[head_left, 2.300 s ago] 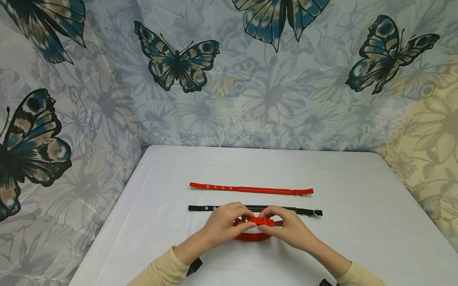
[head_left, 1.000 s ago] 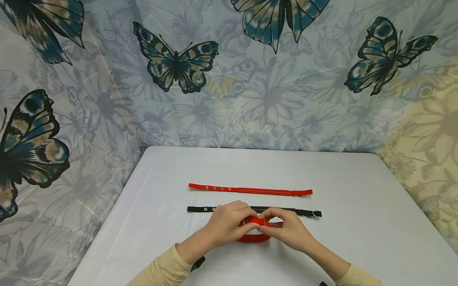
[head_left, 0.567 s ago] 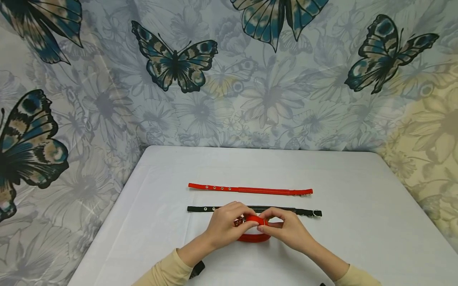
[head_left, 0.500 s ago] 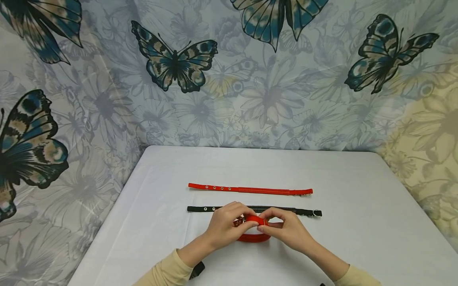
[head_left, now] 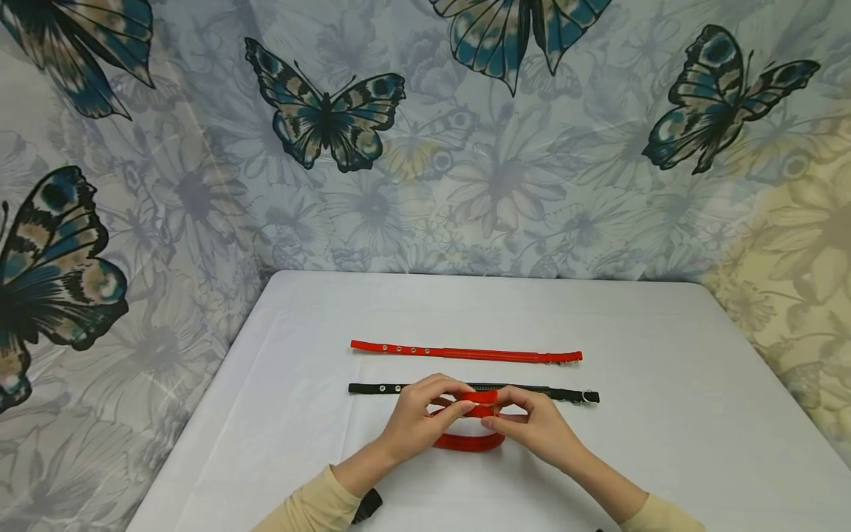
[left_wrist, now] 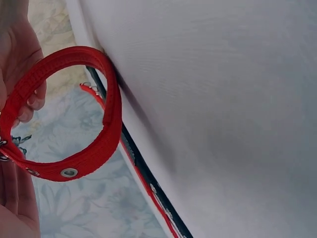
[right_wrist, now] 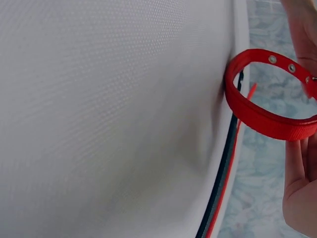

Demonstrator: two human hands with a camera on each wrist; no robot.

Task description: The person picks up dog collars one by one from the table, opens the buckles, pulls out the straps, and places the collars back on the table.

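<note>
A red collar (head_left: 468, 443), likely a pet collar, is bent into a loop and held up between both hands near the middle of the table. My left hand (head_left: 415, 417) pinches it at the buckle side with thumb and fingers. From the other side, my right hand (head_left: 541, 428) holds the strap, its index finger at the raised strap end (head_left: 482, 397). Metal-rimmed eyelets (left_wrist: 69, 172) show along the band in the left wrist view. The right wrist view has the loop (right_wrist: 267, 125) standing off the white surface; the buckle is mostly hidden by fingers.
Beyond the hands, a black collar (head_left: 572, 395) lies flat, partly covered by them. Farther back a second red collar (head_left: 492, 355) is stretched out parallel to it. The white table (head_left: 638, 325) meets a butterfly-patterned cloth (head_left: 372, 214) behind.
The red strap end has lifted above the buckle part, leaving two separate red layers between the hands. The fingers have shifted slightly; the flat collars have stayed put.
</note>
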